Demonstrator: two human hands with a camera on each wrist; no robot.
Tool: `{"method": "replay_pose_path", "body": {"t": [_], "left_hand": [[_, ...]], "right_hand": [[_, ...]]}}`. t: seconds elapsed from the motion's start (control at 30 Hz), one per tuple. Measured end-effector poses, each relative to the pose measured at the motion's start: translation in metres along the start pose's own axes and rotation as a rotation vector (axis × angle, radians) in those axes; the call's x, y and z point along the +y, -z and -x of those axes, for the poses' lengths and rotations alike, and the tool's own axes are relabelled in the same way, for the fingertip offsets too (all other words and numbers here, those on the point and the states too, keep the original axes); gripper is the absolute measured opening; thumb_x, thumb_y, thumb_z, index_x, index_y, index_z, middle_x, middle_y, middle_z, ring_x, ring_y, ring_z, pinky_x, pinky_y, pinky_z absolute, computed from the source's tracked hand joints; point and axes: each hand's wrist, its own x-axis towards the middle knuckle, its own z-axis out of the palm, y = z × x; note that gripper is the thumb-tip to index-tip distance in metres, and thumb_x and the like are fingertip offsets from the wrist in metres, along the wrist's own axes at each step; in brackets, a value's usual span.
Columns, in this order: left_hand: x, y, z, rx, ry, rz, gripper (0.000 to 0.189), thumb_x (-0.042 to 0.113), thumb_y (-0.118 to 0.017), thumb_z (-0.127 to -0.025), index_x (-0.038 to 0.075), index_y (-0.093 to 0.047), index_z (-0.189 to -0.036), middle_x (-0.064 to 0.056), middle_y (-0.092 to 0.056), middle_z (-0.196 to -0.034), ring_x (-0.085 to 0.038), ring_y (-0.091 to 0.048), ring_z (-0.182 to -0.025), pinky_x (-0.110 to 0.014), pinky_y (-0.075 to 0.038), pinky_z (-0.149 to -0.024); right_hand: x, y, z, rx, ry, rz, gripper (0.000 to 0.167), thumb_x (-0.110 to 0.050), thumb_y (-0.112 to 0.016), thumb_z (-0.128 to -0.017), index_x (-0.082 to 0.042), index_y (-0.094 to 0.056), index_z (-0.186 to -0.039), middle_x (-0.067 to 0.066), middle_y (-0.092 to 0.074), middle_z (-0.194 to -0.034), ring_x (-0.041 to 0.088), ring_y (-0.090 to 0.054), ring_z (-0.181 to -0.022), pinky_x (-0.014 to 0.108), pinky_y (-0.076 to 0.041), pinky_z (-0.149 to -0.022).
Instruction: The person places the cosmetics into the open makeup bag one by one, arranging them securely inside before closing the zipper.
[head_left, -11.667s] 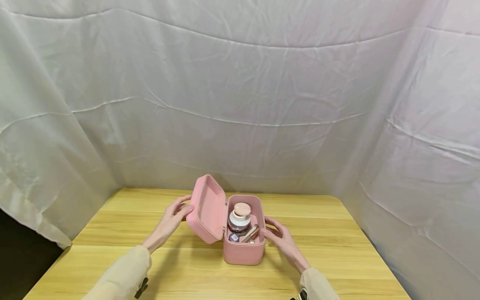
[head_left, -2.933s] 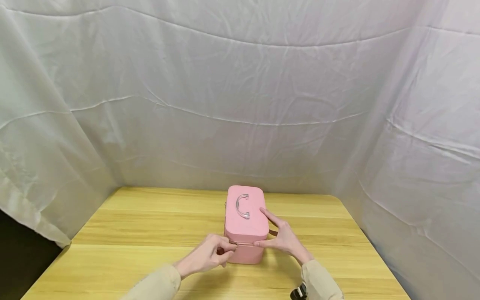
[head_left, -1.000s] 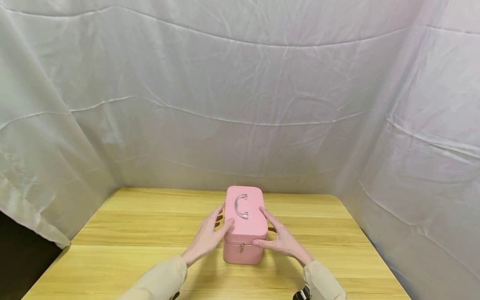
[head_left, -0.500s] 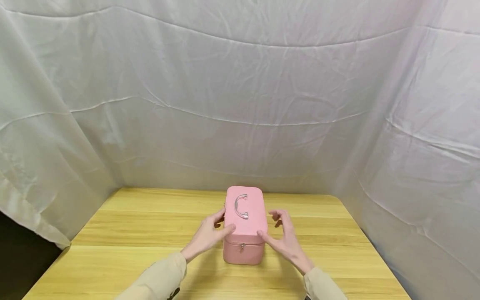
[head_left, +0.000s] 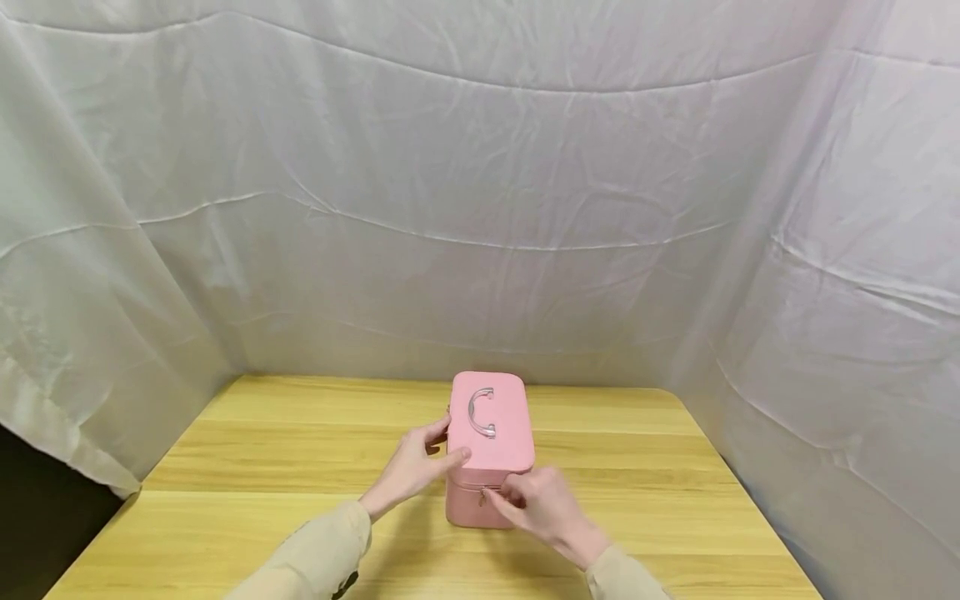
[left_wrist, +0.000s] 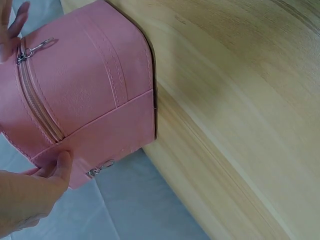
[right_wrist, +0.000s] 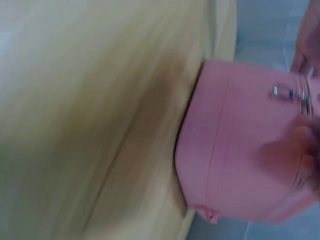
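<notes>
A pink cosmetic case (head_left: 491, 408) with a silver handle (head_left: 480, 412) on its lid stands on the table, its lid down. My left hand (head_left: 412, 467) grips the case's left side, thumb on the lid's edge and fingers along the side. At the front my right hand (head_left: 547, 508) reaches across the case, thumb and bent fingertips right by the zipper pull (head_left: 483, 497). In the left wrist view the silver zipper pull (left_wrist: 39, 47) hangs free close to those fingertips. The right wrist view shows the right fingers (right_wrist: 295, 150) blurred beside the zipper.
The wooden table (head_left: 315, 450) extends on both sides of the case. White cloth (head_left: 480, 208) hangs behind and at both sides. A metal ring (left_wrist: 102, 168) sits low on the case's side, below the left hand.
The lid, raised earlier over cosmetics inside, is now down. My left hand has gone from the front zipper to the left side; my right hand has moved from the right side to the front.
</notes>
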Motion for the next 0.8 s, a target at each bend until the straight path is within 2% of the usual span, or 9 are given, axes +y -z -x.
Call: {"method": "replay_pose_path", "body": {"t": [0.13, 0.2, 0.33, 0.47, 0.6, 0.7, 0.8], "left_hand": [[-0.001, 0.000, 0.000, 0.006, -0.006, 0.004, 0.072, 0.023, -0.075, -0.090, -0.009, -0.043, -0.146, -0.028, -0.056, -0.142, -0.041, -0.061, -0.125, -0.054, -0.052, -0.105], [-0.001, -0.001, 0.000, 0.007, -0.003, 0.007, 0.072, 0.023, -0.076, -0.090, -0.009, -0.043, -0.146, -0.028, -0.056, -0.141, -0.042, -0.061, -0.124, -0.053, -0.053, -0.104], [-0.002, -0.001, -0.001, 0.008, -0.004, 0.016, 0.071, 0.022, -0.075, -0.090, -0.010, -0.043, -0.146, -0.029, -0.056, -0.141, -0.042, -0.060, -0.125, -0.054, -0.052, -0.105], [-0.003, -0.001, -0.001, 0.009, -0.010, 0.017, 0.071, 0.022, -0.075, -0.090, -0.010, -0.043, -0.145, -0.029, -0.056, -0.142, -0.042, -0.060, -0.126, -0.054, -0.051, -0.106], [-0.003, -0.001, -0.001, 0.006, -0.010, 0.018, 0.072, 0.022, -0.075, -0.090, -0.011, -0.043, -0.145, -0.030, -0.056, -0.141, -0.043, -0.060, -0.126, -0.055, -0.051, -0.106], [-0.004, -0.001, -0.001, 0.002, -0.007, 0.022, 0.073, 0.022, -0.076, -0.090, -0.011, -0.043, -0.145, -0.031, -0.055, -0.141, -0.044, -0.060, -0.125, -0.054, -0.052, -0.105], [-0.003, -0.001, -0.002, -0.002, -0.006, 0.028, 0.073, 0.021, -0.076, -0.090, -0.011, -0.042, -0.146, -0.031, -0.055, -0.141, -0.044, -0.060, -0.125, -0.054, -0.052, -0.105]], "right_hand": [[-0.016, -0.006, 0.000, -0.078, -0.095, 0.108, 0.021, -0.019, -0.084, -0.079, -0.015, -0.069, -0.066, -0.008, -0.070, -0.059, -0.001, -0.061, -0.051, 0.002, -0.043, -0.051], [-0.022, -0.009, -0.001, -0.090, -0.146, 0.134, 0.024, -0.021, -0.082, -0.081, -0.016, -0.066, -0.064, -0.010, -0.064, -0.054, -0.003, -0.053, -0.047, 0.002, -0.037, -0.048], [-0.030, -0.016, -0.002, -0.065, -0.195, 0.211, 0.034, -0.027, -0.081, -0.081, -0.018, -0.058, -0.058, -0.012, -0.048, -0.046, -0.007, -0.031, -0.046, 0.005, -0.021, -0.045], [-0.033, -0.021, -0.001, -0.001, -0.206, 0.267, 0.039, -0.026, -0.083, -0.078, -0.019, -0.053, -0.055, -0.012, -0.041, -0.044, -0.006, -0.025, -0.046, 0.007, -0.017, -0.045], [-0.034, -0.023, 0.001, 0.051, -0.196, 0.281, 0.037, -0.021, -0.085, -0.076, -0.017, -0.054, -0.057, -0.011, -0.045, -0.044, -0.003, -0.033, -0.043, 0.009, -0.022, -0.042], [-0.032, -0.023, 0.002, 0.068, -0.169, 0.269, 0.035, -0.015, -0.085, -0.074, -0.018, -0.054, -0.057, -0.010, -0.047, -0.046, -0.002, -0.036, -0.044, 0.009, -0.024, -0.043], [-0.031, -0.022, 0.003, 0.062, -0.151, 0.246, 0.036, -0.011, -0.083, -0.072, -0.019, -0.051, -0.057, -0.011, -0.045, -0.047, -0.005, -0.033, -0.047, 0.007, -0.022, -0.046]]}}
